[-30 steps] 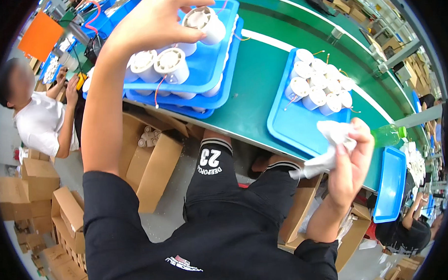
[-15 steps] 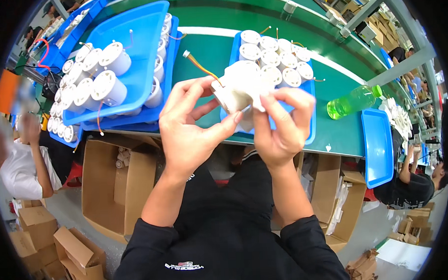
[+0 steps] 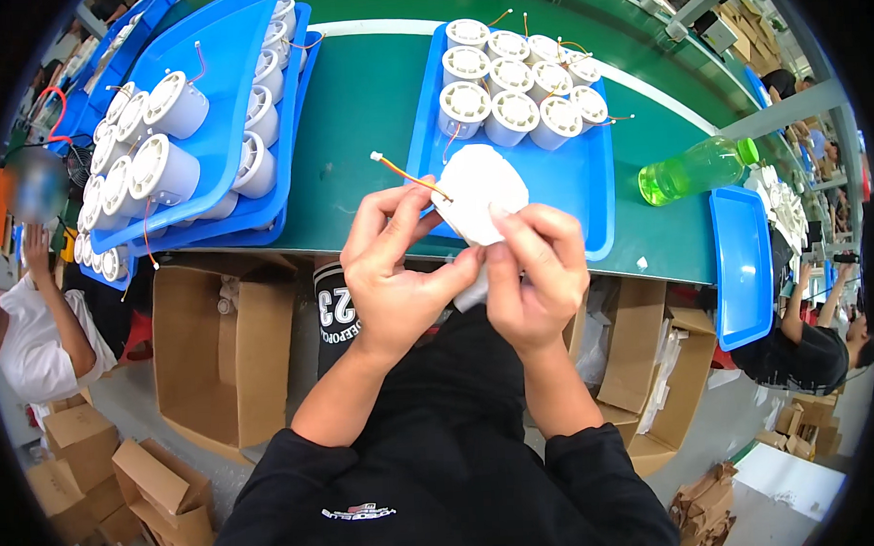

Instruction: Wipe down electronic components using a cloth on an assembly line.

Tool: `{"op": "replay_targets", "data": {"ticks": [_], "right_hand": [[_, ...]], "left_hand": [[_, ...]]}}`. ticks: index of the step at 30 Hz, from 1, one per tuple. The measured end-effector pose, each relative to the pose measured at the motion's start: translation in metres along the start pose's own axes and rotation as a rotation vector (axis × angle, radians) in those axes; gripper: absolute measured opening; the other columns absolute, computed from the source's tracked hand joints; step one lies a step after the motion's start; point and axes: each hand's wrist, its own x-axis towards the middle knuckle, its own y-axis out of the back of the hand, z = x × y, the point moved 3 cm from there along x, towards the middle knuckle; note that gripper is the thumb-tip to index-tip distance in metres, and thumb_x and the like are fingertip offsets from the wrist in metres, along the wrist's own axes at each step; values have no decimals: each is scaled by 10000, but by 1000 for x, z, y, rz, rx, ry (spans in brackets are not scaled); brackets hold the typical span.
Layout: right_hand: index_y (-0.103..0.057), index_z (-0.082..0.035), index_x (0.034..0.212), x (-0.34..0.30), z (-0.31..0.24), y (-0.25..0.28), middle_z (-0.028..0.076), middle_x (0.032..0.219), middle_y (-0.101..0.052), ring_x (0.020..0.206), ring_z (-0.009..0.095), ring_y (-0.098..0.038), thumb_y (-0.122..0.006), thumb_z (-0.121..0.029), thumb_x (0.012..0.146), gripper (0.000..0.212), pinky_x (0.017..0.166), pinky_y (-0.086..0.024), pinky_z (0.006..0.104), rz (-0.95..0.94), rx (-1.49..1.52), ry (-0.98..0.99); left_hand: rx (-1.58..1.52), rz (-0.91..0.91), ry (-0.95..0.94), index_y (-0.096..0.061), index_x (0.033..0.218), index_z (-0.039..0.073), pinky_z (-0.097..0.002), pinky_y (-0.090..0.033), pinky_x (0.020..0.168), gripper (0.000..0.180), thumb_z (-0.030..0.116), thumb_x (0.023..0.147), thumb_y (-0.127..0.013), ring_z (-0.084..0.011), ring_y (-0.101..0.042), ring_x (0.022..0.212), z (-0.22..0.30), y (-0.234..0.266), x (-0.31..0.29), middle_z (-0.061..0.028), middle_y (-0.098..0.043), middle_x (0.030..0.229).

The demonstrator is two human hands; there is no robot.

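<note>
Between my two hands, over the table's front edge, is a white part with a pale, rounded, smooth-looking face. A short orange-and-dark wire lead with a small white plug sticks out from its left side. My left hand grips it from the left, fingers behind and thumb at the lower edge. My right hand pinches its lower right edge between thumb and fingertips. What the fingers cover underneath is hidden. Just beyond, a blue tray carries several white cylindrical units with slotted tops and thin wires.
Stacked blue trays with more white units stand at the left. A green bottle lies on the green table to the right, beside another blue tray. Open cardboard boxes sit below the edge. People work at both sides.
The white part has turned, so its rounded face now shows more fully, and it sits a little lower. My right hand has moved slightly down and left. The view has shifted.
</note>
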Motion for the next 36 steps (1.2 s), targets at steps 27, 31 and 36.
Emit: {"op": "replay_targets", "data": {"ticks": [27, 31, 36], "right_hand": [[-579, 48, 1059, -66, 29, -13, 83, 978, -661, 868, 122, -623, -617, -1, 900, 171, 796, -496, 260, 149, 914, -894], [-613, 66, 1090, -58, 44, -8, 101, 1004, -673, 899, 140, -634, -618, 0, 891, 210, 805, -502, 265, 86, 933, -944], [-634, 41, 1094, -44, 65, -6, 132, 1037, -682, 917, 182, -660, -603, -18, 894, 212, 822, -532, 307, 17, 1266, -991]], "left_hand": [[-718, -134, 807, -532, 1259, -106, -341, -462, 954, 448, 117, 881, -622, -191, -598, 1055, -11, 1, -14, -134, -629, 1158], [-879, -177, 967, -527, 1258, -89, -384, -450, 990, 451, 178, 902, -602, -218, -586, 1111, -14, 5, -22, -141, -615, 1180], [-966, -126, 1046, -474, 1299, -69, -405, -456, 998, 521, 277, 923, -578, -244, -586, 1098, -2, 3, -21, -161, -570, 1245]]}}
